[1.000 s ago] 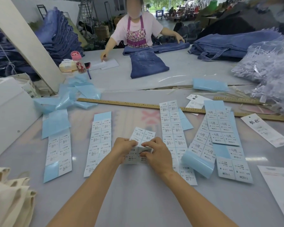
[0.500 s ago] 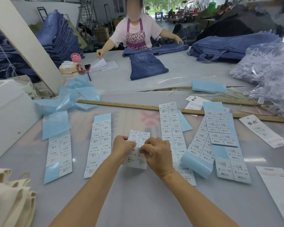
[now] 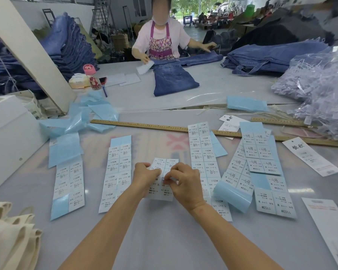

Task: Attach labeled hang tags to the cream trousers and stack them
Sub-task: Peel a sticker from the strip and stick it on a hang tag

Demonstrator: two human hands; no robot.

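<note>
Cream trousers (image 3: 7, 233) folded in a pile at the desk's near-left corner, untouched. Next along the grey desk (image 3: 164, 240), an S label strip (image 3: 69, 184) on blue backing, then an XS label strip (image 3: 116, 172), both lying flat. Centre: XL label sheet (image 3: 160, 189) under both hands. Left hand (image 3: 144, 177) rests on the sheet's left half, fingers curled, fingertips at a label's edge near the sheet's middle. Right hand (image 3: 185, 184) curled, thumb and forefinger pinching at a label corner just beside the left fingertips; whether the label is lifted free cannot be told. Right of the hands, an L label strip (image 3: 203, 152) runs back to touch the wooden ruler (image 3: 154, 126). Further right, M label strips (image 3: 261, 162) overlap, print upside down. A hang tag (image 3: 310, 155) lies flat near the right edge, apart from the trousers. Far side: another person folding jeans (image 3: 174, 78).
</note>
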